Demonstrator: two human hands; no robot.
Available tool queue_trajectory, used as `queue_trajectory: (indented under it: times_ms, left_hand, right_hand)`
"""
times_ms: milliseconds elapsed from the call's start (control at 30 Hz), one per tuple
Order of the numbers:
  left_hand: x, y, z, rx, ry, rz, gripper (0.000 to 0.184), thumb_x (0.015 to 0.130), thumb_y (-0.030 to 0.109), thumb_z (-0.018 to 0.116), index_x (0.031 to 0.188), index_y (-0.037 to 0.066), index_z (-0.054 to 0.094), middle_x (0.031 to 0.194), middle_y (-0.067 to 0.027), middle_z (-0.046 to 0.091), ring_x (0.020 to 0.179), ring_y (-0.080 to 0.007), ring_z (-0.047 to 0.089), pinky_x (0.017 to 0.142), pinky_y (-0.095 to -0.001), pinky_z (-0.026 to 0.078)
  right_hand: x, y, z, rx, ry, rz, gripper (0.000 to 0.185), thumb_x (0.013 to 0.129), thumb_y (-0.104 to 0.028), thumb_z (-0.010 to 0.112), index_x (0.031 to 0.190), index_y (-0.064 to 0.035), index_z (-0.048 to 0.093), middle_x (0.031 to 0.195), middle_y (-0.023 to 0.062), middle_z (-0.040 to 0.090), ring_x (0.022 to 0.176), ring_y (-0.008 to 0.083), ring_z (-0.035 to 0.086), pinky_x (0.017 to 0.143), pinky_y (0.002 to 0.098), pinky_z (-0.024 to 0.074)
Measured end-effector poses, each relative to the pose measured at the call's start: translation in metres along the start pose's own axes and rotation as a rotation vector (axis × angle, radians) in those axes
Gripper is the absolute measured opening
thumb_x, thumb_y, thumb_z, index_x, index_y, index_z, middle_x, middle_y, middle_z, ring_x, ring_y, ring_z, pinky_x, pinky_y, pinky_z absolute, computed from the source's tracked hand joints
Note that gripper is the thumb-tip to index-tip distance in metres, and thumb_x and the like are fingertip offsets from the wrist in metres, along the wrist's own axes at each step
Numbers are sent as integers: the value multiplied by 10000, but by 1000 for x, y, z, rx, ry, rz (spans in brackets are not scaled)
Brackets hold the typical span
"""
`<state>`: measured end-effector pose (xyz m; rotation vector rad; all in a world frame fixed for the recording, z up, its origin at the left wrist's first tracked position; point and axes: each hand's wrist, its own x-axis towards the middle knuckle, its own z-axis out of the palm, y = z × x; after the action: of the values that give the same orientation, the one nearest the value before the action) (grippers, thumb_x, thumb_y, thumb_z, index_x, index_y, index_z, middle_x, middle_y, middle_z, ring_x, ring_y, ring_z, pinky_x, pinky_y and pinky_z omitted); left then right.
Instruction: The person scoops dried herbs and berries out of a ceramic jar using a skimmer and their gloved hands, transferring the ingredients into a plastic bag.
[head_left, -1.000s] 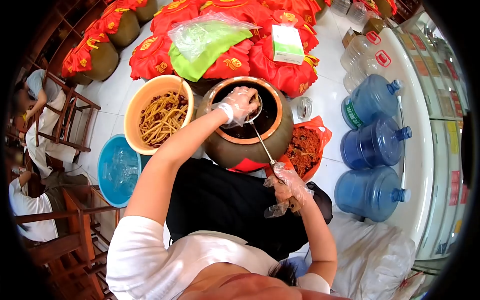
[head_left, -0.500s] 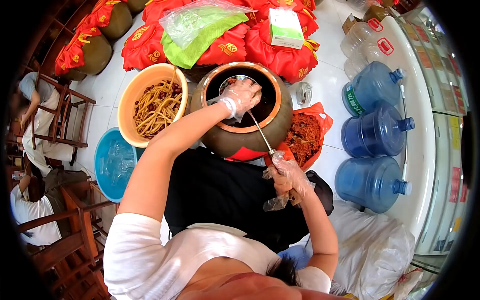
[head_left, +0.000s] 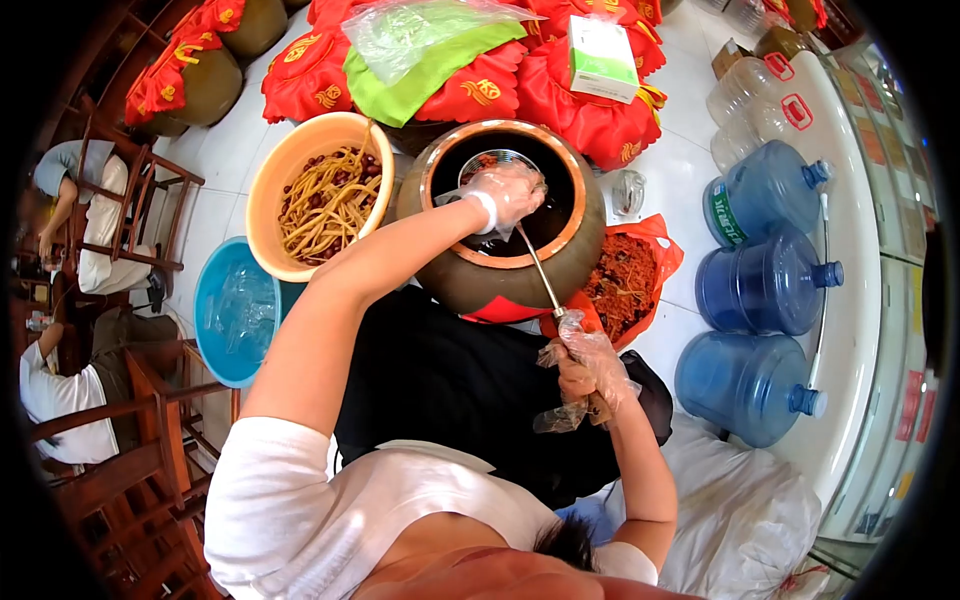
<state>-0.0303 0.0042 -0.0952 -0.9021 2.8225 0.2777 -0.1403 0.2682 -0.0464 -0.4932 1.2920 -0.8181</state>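
Observation:
A long metal handle [head_left: 540, 268] slants out of a round brown jar [head_left: 440, 270] with an orange rim. At its upper end, inside the jar mouth, is a round metal skimmer bowl [head_left: 505, 158] holding some reddish bits. My right hand [head_left: 590, 370], in a clear plastic glove, grips the handle's near end. My gloved left hand [head_left: 508, 195] is over the jar mouth against the skimmer bowl, its fingers curled together. What those fingers hold is hidden. Dark contents show inside the jar.
Left of the jar are a peach tub [head_left: 262, 190] of long yellowish strips and dark red pieces, and a blue basin [head_left: 215, 350]. Right are a red bag [head_left: 665, 245] of shredded red food, a small glass jar [head_left: 628, 192] and water bottles [head_left: 760, 280]. Red-covered jars [head_left: 475, 90] stand behind.
The whole view has shifted slightly, so the jar and both hands sit further right in the picture. Relative to the jar, my hands and the skimmer stay nearly in place.

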Motion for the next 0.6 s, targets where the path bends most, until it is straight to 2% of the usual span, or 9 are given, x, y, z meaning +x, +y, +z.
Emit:
queue_trajectory:
  times_ms: [33,67,133,167,233,433,500,600]
  left_hand:
    - [-6,5,-12,-45,17,6,334,852,310,399,926,37,577,950,-177,586,968,-322,539,850,-398,424]
    - [-5,7,-14,-65,20,-18,327,853,299,397,911,39,587,960,-166,591,969,-309,541,840,-399,430]
    - [5,-7,15,74,533,283,163,653,235,603,658,73,617,639,-92,575,567,-247,559,507,-348,452]
    - [11,-13,27,69,532,282,163,653,235,603,658,73,617,639,-92,575,567,-247,559,507,-348,452]
    - [18,-17,37,-7,410,153,168,638,243,617,664,77,625,650,-89,583,582,-249,563,526,-346,457]
    - [30,-24,48,-25,351,101,165,597,255,645,632,94,628,637,-88,582,589,-249,566,526,-348,456]
    - [27,-22,41,0,300,97,157,586,249,653,619,97,626,625,-86,580,584,-247,565,522,-344,456]
    - [27,-22,40,11,286,97,146,573,233,664,607,97,621,610,-81,576,569,-245,560,515,-341,455]
  right_hand:
    - [0,-1,-2,146,-52,66,306,874,-299,493,689,-56,474,435,14,376,299,126,344,294,260,253]
    - [-1,-2,-3,291,-100,135,306,874,-297,494,688,-56,469,433,17,372,299,127,342,292,258,249]
    - [-2,-4,-2,311,-101,178,303,873,-294,497,687,-58,469,431,19,371,298,126,337,292,256,243]
    - [-3,-6,-2,340,-99,212,299,872,-292,501,686,-59,470,429,20,370,298,126,333,291,255,237]
    - [-6,-9,0,373,-96,250,296,870,-290,505,686,-61,470,428,22,368,297,125,328,290,254,232]
    - [-9,-17,4,383,-129,229,299,863,-296,515,680,-63,475,428,22,379,299,125,325,305,243,237]
    - [-11,-24,10,197,33,212,301,859,-297,523,676,-64,471,429,16,379,299,120,320,305,244,240]
    - [-15,-30,15,165,68,231,304,853,-299,535,672,-65,467,430,8,370,301,111,318,307,240,239]
